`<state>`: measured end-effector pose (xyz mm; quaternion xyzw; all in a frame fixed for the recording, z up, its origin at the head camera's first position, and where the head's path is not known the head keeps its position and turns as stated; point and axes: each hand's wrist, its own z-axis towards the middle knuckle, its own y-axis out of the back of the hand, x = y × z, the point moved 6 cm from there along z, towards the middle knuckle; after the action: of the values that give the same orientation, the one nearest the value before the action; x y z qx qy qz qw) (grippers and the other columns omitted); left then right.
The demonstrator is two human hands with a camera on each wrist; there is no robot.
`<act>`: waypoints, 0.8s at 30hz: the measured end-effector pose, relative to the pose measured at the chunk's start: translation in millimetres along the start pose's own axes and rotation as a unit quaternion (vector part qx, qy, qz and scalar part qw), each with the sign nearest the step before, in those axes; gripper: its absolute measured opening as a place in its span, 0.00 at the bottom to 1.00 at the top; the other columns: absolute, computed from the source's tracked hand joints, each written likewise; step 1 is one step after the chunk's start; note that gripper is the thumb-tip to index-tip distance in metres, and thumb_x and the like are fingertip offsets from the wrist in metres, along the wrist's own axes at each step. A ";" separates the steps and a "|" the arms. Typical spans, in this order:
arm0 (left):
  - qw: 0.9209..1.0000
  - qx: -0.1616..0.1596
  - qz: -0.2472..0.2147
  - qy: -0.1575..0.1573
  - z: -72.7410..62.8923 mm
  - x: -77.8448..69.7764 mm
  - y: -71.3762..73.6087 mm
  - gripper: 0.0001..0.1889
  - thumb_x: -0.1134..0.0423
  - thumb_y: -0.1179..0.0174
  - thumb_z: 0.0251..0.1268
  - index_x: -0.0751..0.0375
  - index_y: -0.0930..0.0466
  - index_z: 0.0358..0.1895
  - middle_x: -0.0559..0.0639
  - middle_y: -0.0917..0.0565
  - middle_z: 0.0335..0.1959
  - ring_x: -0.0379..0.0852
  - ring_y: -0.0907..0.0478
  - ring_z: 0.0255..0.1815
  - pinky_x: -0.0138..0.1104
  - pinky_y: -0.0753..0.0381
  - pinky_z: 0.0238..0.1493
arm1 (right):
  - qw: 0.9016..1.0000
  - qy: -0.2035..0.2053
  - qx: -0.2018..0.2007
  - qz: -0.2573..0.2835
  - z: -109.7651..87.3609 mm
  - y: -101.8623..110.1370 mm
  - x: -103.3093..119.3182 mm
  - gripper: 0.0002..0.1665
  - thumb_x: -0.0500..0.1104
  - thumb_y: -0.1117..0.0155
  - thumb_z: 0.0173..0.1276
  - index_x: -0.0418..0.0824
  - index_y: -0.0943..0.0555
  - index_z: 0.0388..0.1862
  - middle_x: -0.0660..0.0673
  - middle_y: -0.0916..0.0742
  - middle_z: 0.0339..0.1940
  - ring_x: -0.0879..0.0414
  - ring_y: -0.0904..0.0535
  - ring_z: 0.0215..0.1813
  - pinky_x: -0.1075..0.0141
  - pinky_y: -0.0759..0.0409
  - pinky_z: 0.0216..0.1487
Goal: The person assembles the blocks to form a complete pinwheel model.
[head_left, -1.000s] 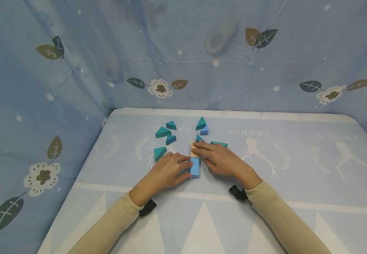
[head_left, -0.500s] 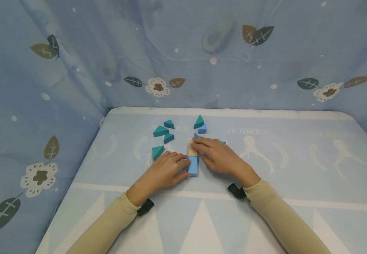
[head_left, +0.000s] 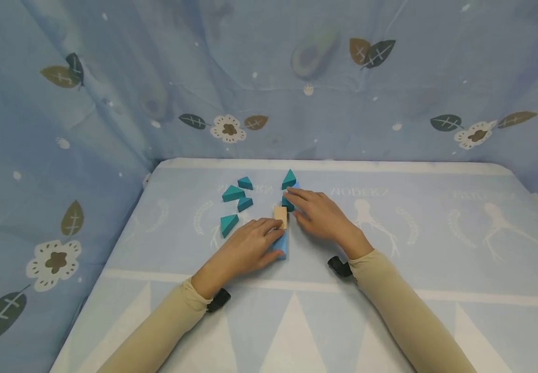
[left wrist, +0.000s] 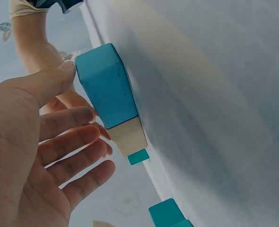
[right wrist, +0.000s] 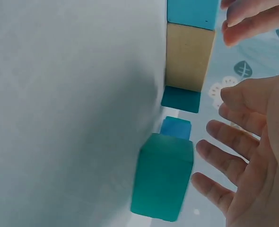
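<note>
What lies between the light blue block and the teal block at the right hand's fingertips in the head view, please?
A plain wooden block lies in line between them, as the head and right wrist views show.

Beige sleeves (head_left: pixel 157 329) end beside black wrist cameras (head_left: pixel 340 267).

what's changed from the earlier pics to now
The right hand has come off the wooden block and moved forward to the teal block beyond it. The left hand has shifted slightly forward, a finger now reaching the wooden block. The blue block stays end to end with the wooden one.
</note>
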<state>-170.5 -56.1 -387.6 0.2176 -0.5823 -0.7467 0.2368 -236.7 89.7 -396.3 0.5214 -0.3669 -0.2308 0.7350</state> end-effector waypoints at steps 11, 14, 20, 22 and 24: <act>1.000 0.005 -0.002 0.010 -3.0 1.3 -2.1 0.27 0.47 0.37 0.66 0.64 0.20 0.59 0.55 0.20 0.61 0.50 0.22 0.61 0.42 0.23 0.62 | 0.999 0.008 0.033 0.032 -1.3 -12.6 -4.7 0.28 0.44 0.45 0.76 0.43 0.32 0.73 0.42 0.29 0.74 0.46 0.33 0.74 0.44 0.33 0.70; 1.000 0.005 -0.008 0.012 -3.1 2.4 -2.3 0.27 0.47 0.37 0.66 0.64 0.20 0.59 0.55 0.20 0.61 0.51 0.22 0.61 0.42 0.23 0.62 | 0.999 0.008 0.039 0.037 -0.1 -14.6 -4.7 0.28 0.45 0.47 0.77 0.42 0.32 0.73 0.41 0.29 0.74 0.45 0.34 0.74 0.44 0.34 0.71; 1.000 0.008 -0.015 0.015 -3.7 3.9 -4.8 0.27 0.48 0.37 0.66 0.64 0.20 0.59 0.55 0.20 0.61 0.51 0.21 0.60 0.42 0.22 0.61 | 0.998 0.001 0.041 0.055 -0.3 -19.3 -5.5 0.30 0.51 0.49 0.78 0.42 0.33 0.74 0.40 0.29 0.73 0.44 0.34 0.74 0.43 0.35 0.71; 1.000 0.009 -0.017 0.017 -4.0 4.3 -5.4 0.26 0.48 0.37 0.66 0.64 0.20 0.59 0.55 0.20 0.61 0.51 0.21 0.60 0.42 0.22 0.61 | 0.997 0.000 0.039 0.063 -0.2 -20.4 -5.2 0.30 0.52 0.49 0.78 0.42 0.33 0.74 0.40 0.28 0.73 0.44 0.35 0.75 0.43 0.35 0.71; 1.000 0.009 -0.018 0.017 -4.3 4.3 -5.6 0.27 0.47 0.37 0.66 0.63 0.20 0.60 0.55 0.20 0.61 0.51 0.21 0.60 0.42 0.22 0.61 | 0.997 -0.003 0.036 0.068 0.0 -21.4 -5.1 0.31 0.53 0.49 0.77 0.42 0.33 0.74 0.40 0.28 0.73 0.44 0.35 0.75 0.43 0.36 0.71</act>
<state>-171.9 -60.8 -394.2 0.2435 -0.5809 -0.7416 0.2310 -239.0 85.9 -417.8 0.5210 -0.4117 -0.1681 0.7286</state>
